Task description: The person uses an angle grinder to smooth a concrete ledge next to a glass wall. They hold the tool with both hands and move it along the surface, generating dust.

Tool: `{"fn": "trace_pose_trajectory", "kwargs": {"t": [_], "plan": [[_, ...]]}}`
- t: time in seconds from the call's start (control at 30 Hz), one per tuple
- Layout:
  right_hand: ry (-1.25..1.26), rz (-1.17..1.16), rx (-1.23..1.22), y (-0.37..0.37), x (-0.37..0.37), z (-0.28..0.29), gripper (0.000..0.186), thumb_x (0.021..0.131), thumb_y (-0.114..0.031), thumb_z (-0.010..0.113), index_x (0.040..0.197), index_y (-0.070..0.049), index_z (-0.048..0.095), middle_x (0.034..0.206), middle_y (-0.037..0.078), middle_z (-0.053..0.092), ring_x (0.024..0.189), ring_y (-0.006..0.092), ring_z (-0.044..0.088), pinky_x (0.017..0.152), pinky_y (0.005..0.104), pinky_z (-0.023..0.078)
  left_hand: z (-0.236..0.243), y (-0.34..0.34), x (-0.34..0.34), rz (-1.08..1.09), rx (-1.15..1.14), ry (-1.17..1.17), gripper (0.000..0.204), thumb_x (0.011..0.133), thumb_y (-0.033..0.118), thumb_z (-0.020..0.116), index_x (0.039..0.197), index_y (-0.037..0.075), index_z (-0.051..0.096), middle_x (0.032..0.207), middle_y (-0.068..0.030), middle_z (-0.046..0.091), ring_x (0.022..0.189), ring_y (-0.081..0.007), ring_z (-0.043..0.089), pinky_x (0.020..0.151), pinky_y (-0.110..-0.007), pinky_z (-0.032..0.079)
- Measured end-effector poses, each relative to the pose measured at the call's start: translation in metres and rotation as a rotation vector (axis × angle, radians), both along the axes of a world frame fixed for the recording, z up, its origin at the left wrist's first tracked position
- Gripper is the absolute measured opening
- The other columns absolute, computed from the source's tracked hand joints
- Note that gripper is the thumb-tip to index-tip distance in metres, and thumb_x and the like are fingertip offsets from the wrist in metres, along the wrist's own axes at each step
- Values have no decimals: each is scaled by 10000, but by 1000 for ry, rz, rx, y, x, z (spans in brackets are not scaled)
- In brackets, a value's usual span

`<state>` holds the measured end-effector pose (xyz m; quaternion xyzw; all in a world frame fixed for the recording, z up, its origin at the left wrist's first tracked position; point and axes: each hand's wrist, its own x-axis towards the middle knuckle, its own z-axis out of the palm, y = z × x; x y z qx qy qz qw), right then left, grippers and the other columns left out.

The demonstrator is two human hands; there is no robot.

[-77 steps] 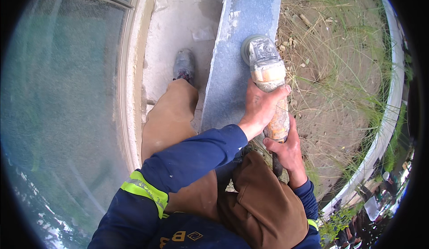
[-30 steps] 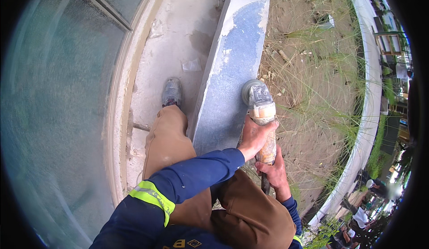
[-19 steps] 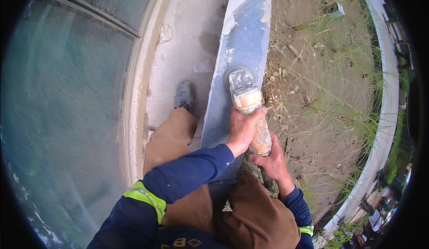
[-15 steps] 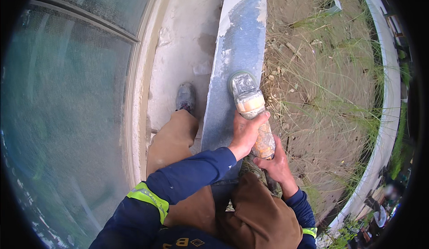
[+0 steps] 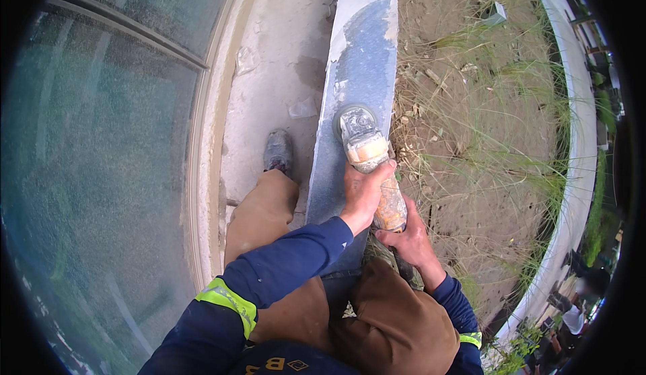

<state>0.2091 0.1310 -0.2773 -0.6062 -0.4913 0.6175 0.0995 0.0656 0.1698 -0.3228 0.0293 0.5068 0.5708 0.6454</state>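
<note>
A dusty, whitish angle grinder (image 5: 367, 147) lies along the long ledge (image 5: 363, 52), its round disc down on the blue-grey surface. My left hand (image 5: 364, 190) is wrapped around the middle of its body, thumb over the top. Farther back, my right hand (image 5: 408, 236) grips the rear end of the grinder. Around the disc the ledge is bare blue-grey, while a pale white coating with a curved edge covers its far part. The underside of the disc is hidden.
On the left stands a dusty framed window (image 5: 114, 126). My shoe (image 5: 278, 152) is on the whitish strip of floor (image 5: 269, 59) between window and ledge. Right of the ledge lies a sandy bed (image 5: 471, 173) with grass tufts, bounded by a curved pale kerb (image 5: 580, 139).
The grinder has shifted a little to the left across the ledge, its disc now nearer the left edge. Both hands have moved with it, still gripping.
</note>
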Motion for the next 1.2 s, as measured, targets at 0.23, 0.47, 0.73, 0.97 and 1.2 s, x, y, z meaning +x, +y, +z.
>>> {"fn": "trace_pose_trajectory", "kwargs": {"t": [0.23, 0.47, 0.73, 0.97, 1.2], "plan": [[-44, -97, -37, -28, 27, 0, 959, 723, -240, 834, 1505, -15, 328, 1308, 197, 604, 1207, 291, 597, 1046, 414, 471, 3, -13, 21, -121, 31, -51, 407, 853, 157, 794, 1180, 44, 580, 1026, -48, 664, 914, -128, 635, 809, -333, 531], [-79, -33, 9, -22, 16, -2, 943, 718, -229, 837, 1492, -17, 342, 1279, 201, 621, 1194, 297, 610, 1037, 415, 476, -4, -13, 9, -85, 30, -66, 328, 857, 142, 774, 1129, 54, 613, 979, -24, 667, 883, -127, 636, 788, -332, 528], [-6, -57, -89, 1, -7, 12, 904, 747, -137, 816, 1503, -31, 331, 1151, 143, 648, 921, 200, 658, 764, 339, 563, -3, -1, -8, -66, 44, -53, 343, 868, 129, 765, 1156, 51, 596, 1013, -39, 663, 889, -133, 641, 789, -326, 533], [-21, -208, -80, -30, 32, 7, 902, 740, -102, 809, 1499, -33, 325, 1154, 132, 621, 819, 161, 639, 622, 297, 553, 5, -7, 33, -206, 17, -74, 422, 849, 143, 783, 1190, 22, 567, 1020, -69, 669, 909, -154, 649, 824, -349, 540], [-52, -17, 66, -12, 5, -5, 912, 728, -173, 822, 1492, -31, 345, 1227, 171, 637, 1128, 264, 627, 982, 394, 503, -5, -3, 4, -16, 24, 9, 385, 868, 112, 757, 1199, 44, 575, 1022, -36, 665, 908, -128, 634, 815, -325, 520]]}}
